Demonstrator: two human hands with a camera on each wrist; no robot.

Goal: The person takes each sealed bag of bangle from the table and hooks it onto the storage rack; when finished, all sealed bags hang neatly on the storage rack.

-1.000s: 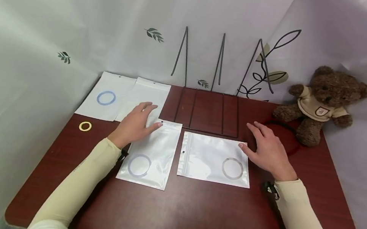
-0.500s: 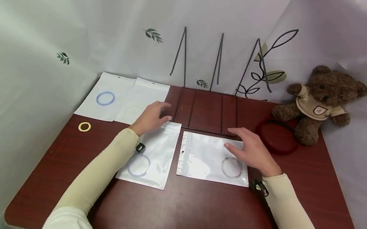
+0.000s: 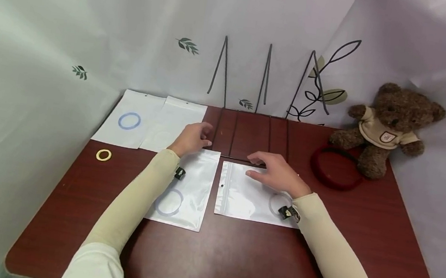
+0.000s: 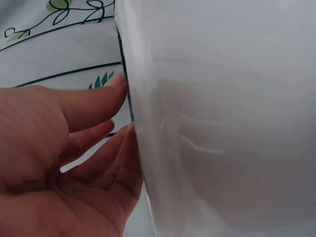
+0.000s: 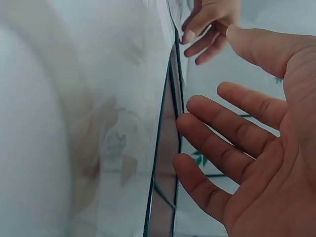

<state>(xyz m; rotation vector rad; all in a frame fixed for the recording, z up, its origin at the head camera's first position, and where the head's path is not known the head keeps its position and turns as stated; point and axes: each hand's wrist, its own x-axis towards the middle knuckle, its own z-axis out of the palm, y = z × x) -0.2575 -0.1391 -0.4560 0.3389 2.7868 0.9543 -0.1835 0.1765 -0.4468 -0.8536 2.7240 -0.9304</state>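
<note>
My left hand (image 3: 190, 139) reaches over the top end of an upright-lying zip pouch (image 3: 197, 191), close to the front left corner of a black wire rack (image 3: 234, 133). In the left wrist view its thumb and fingers are bent and apart; whether they touch the rack is unclear. Above the second zip pouch (image 3: 237, 196), which lies sideways, hovers my right hand (image 3: 275, 173), fingers spread and holding nothing in the right wrist view. A round ring shows at one end of each pouch. The right forearm partly covers the sideways pouch's right end.
Two more white pouches lie at the back left, one with a blue ring (image 3: 120, 120) and one plain pouch (image 3: 177, 117). A small yellow ring (image 3: 98, 155) sits in front of them. At the back right are a teddy bear (image 3: 393, 125) and a dark red hoop (image 3: 332, 185).
Both hands have moved inward towards the rack's front: the left to the right and slightly away, the right leftward over the sideways pouch. The pouches and rack have stayed put.
</note>
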